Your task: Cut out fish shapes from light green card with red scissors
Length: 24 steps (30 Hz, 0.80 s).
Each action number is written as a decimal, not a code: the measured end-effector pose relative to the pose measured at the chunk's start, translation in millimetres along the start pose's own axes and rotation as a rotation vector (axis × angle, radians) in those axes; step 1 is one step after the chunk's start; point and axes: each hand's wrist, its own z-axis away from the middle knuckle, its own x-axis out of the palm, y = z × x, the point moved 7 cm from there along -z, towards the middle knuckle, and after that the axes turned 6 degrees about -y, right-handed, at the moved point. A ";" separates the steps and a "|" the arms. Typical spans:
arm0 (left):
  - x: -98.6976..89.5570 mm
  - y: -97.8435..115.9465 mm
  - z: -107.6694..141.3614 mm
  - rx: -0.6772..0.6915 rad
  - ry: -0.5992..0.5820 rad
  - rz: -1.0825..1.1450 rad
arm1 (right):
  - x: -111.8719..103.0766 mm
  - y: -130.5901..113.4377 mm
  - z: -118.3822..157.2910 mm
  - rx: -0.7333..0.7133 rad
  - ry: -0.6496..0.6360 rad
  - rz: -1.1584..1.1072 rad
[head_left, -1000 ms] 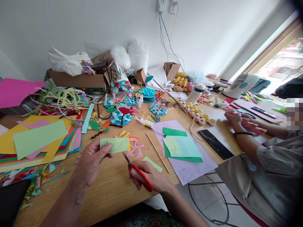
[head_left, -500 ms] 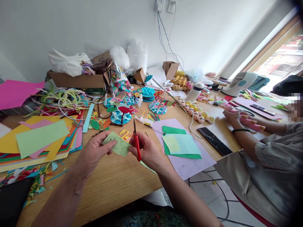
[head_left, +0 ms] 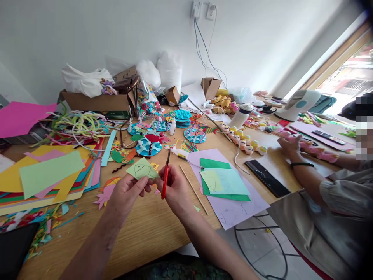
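My left hand (head_left: 132,188) pinches a piece of light green paper (head_left: 142,168) on which a fish is drawn in dark line. Red-handled scissors (head_left: 165,177) are gripped in my right hand (head_left: 174,190), their blades pointing up and away from me. The fingers of my right hand also touch the paper's right corner. Beneath my hands on the wooden table lie orange and pink paper cut-outs (head_left: 106,192), partly covered by my left hand. A thin wooden stick (head_left: 194,190) lies to the right of my right hand.
Stacked coloured paper (head_left: 52,167) and pipe cleaners (head_left: 78,124) lie left, above paper scraps (head_left: 43,229). Blue decorated discs (head_left: 148,146) stand ahead. Right are green and purple sheets (head_left: 230,206), a phone (head_left: 266,178) and another person's hand (head_left: 291,146) at a pink craft piece.
The green paper has turned in my left hand, and both hands have come slightly closer together. The wooden stick and the pink cut-out now show. The other person's hand has shifted slightly.
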 end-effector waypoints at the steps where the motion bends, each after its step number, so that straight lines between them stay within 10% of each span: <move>1: 0.2 -1.0 -1.6 -0.005 0.011 -0.020 | 2.0 2.3 -0.2 0.011 -0.014 -0.016; 8: -8.0 9.0 -9.9 -0.024 0.075 -0.095 | -6.0 -7.3 11.0 0.047 -0.127 0.112; 13: -13.2 11.9 -13.9 -0.018 0.075 -0.106 | 5.6 -11.2 36.5 0.148 -0.471 0.193; 24: -5.6 9.0 -16.2 -0.097 0.013 -0.122 | 3.4 16.9 34.0 0.240 -0.510 0.258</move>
